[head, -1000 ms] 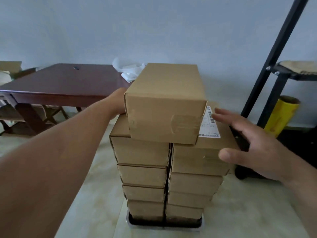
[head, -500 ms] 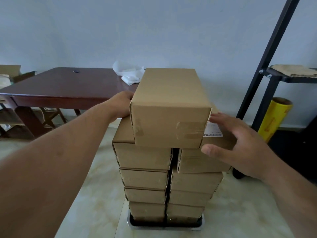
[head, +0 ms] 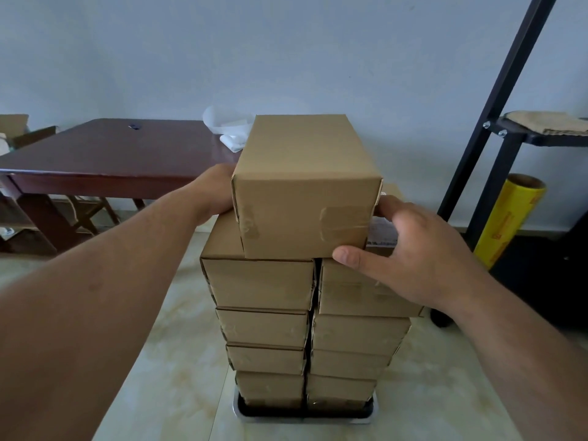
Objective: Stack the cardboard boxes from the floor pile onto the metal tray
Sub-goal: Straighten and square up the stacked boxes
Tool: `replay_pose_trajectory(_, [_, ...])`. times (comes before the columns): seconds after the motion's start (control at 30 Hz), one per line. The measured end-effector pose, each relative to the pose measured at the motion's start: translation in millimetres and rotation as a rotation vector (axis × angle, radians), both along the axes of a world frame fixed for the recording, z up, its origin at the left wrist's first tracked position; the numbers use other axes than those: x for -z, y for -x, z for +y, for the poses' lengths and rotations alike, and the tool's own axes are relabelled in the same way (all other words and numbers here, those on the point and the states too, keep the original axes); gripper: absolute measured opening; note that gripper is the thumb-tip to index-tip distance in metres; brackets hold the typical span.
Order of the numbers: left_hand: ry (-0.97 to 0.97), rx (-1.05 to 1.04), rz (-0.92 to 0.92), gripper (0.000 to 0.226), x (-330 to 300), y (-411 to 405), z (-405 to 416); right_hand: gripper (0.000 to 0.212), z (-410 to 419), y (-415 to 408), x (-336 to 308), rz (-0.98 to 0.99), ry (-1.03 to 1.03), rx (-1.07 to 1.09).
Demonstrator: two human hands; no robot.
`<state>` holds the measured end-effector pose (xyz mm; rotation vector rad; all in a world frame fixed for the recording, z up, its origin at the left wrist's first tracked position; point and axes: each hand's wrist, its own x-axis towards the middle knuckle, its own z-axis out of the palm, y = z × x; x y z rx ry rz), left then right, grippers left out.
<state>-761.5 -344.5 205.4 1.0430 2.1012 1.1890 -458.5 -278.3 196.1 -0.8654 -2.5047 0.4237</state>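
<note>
A brown cardboard box (head: pixel 305 186) rests on top of two side-by-side columns of boxes (head: pixel 264 326), straddling the gap between them. The columns stand in a metal tray (head: pixel 305 420) on the floor. My left hand (head: pixel 213 192) presses against the top box's left side. My right hand (head: pixel 413 256) is at its right side, fingers on the side face and thumb at the lower front corner. The top right box of the columns (head: pixel 359 297) carries a white label, mostly hidden by my right hand.
A dark wooden table (head: pixel 105 157) stands back left with a white bag (head: pixel 227 125) on it. A black metal rack (head: pixel 496 128) rises at the right, with a yellow film roll (head: pixel 509 218) beside it. Pale tiled floor surrounds the tray.
My right hand moved in from open air to touch the top box's right side. The top box shifted slightly rightward, squarer over the two columns.
</note>
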Motion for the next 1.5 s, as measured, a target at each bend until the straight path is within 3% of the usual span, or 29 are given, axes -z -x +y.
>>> replay_pose_trajectory(0.2, [-0.113, -0.035, -0.092, 0.006, -23, -28, -6, 0.077, 1, 0, 0, -0.095, -0.099, -0.013])
replay_pose_trajectory(0.3, [-0.193, -0.089, 0.034, 0.016, -16, -10, -9, 0.082, 2, -7, 2, -0.035, -0.099, 0.0])
replay_pose_trajectory(0.37, [-0.281, -0.204, 0.018, 0.021, -9, 1, -17, 0.084, 5, -16, 8, 0.125, 0.011, 0.03])
replay_pose_trajectory(0.5, [-0.442, -0.244, -0.11, 0.022, 12, -2, -36, 0.067, 15, -32, 27, 0.734, 0.268, 0.184])
replay_pose_trajectory(0.57, [-0.477, -0.25, -0.151, 0.022, 20, -3, -43, 0.085, 23, -36, 39, 0.838, 0.346, 0.252])
replay_pose_trajectory(0.63, [-0.483, -0.275, -0.169, 0.024, 20, -3, -43, 0.107, 29, -40, 50, 0.741, 0.459, 0.174])
replay_pose_trajectory(0.77, [-0.509, -0.28, -0.207, 0.032, 7, -7, -37, 0.106, 32, -47, 63, 0.501, 0.587, 0.009])
replay_pose_trajectory(0.93, [-0.519, -0.122, -0.225, 0.052, -13, -9, -28, 0.125, 32, -51, 73, 0.488, 0.667, 0.0])
replay_pose_trajectory(1.13, [-0.361, 0.211, -0.157, 0.079, -19, -16, -24, 0.093, 20, -44, 61, 0.579, 0.696, -0.09])
replay_pose_trajectory(1.3, [-0.355, 0.249, -0.188, 0.082, -22, -26, -22, 0.069, 18, -44, 64, 0.585, 0.696, -0.117])
replay_pose_trajectory(1.43, [-0.363, 0.176, -0.221, 0.052, -24, -39, -23, 0.085, 22, -48, 70, 0.593, 0.692, -0.12])
replay_pose_trajectory(1.5, [-0.378, 0.149, -0.188, 0.052, -24, -40, -27, 0.093, 22, -49, 73, 0.595, 0.703, -0.12])
